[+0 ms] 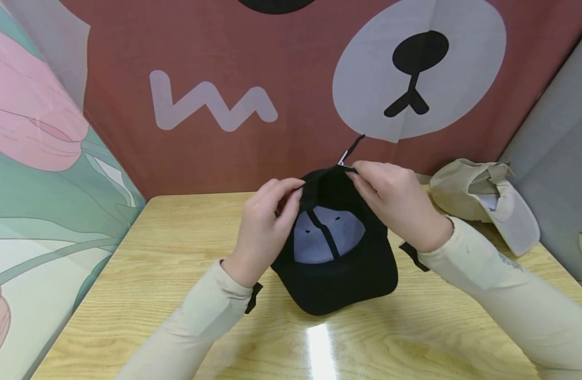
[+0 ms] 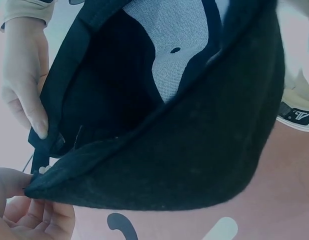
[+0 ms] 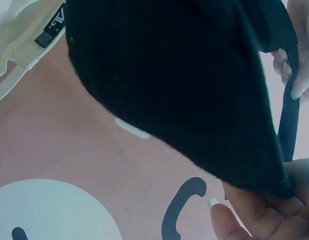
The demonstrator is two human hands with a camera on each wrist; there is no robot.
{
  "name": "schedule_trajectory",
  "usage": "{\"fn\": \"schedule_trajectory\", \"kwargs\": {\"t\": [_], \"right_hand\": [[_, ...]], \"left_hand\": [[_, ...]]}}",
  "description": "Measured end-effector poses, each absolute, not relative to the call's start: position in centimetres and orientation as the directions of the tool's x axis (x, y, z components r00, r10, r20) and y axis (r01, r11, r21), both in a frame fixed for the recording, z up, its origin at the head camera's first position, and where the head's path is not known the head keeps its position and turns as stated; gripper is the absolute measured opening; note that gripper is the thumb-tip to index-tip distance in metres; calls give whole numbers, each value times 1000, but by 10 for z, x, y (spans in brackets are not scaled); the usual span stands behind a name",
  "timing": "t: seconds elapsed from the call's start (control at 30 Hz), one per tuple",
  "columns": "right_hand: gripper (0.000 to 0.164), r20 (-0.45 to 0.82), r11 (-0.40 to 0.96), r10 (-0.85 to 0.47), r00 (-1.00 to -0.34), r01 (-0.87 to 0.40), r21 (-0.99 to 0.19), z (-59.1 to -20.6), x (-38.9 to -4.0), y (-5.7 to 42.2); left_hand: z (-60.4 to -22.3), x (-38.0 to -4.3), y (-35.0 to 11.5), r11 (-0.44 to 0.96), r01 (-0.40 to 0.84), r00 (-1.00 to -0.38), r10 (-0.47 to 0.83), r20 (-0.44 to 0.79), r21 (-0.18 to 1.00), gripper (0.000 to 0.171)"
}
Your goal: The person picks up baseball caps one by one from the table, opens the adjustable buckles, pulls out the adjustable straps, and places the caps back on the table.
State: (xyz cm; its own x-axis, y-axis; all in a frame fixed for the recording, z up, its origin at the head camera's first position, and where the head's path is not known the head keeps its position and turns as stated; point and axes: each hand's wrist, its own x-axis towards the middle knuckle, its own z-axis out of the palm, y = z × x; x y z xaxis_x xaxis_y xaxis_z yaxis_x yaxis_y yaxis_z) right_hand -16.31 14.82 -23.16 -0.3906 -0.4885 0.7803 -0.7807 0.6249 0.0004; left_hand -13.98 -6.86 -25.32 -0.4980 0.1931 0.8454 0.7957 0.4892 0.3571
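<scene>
A black baseball cap (image 1: 348, 287) is held over the table, its visor toward me and its hollow inside, with a grey-blue lining (image 1: 319, 248), facing me. My left hand (image 1: 264, 229) pinches the left side of the back edge between thumb and fingers. On the other side, my right hand (image 1: 400, 203) pinches the edge beside a small metal buckle (image 1: 342, 158). From the buckle a loose strap end (image 1: 355, 144) sticks up. In the right wrist view, the black strap (image 3: 289, 117) spans between the two hands.
A beige cap (image 1: 462, 192) lies at the back right of the wooden table (image 1: 186, 253), close to the grey side wall (image 1: 552, 158). Behind the table hangs a reddish-brown cloth (image 1: 300, 63) with a bear print. A floral cloth (image 1: 48, 200) borders the left side.
</scene>
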Motion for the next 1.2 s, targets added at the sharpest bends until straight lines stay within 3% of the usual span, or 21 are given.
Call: {"fn": "schedule_trajectory", "kwargs": {"t": [0.6, 1.2], "right_hand": [[21, 790, 632, -428, -439, -770, -86, -229, -162, 150], [22, 795, 642, -447, -409, -766, -33, -230, -163, 150]], "left_hand": [[-254, -139, -70, 479, 807, -487, 208, 848, 346, 11], [-254, -139, -70, 477, 796, -513, 207, 833, 372, 8]]}}
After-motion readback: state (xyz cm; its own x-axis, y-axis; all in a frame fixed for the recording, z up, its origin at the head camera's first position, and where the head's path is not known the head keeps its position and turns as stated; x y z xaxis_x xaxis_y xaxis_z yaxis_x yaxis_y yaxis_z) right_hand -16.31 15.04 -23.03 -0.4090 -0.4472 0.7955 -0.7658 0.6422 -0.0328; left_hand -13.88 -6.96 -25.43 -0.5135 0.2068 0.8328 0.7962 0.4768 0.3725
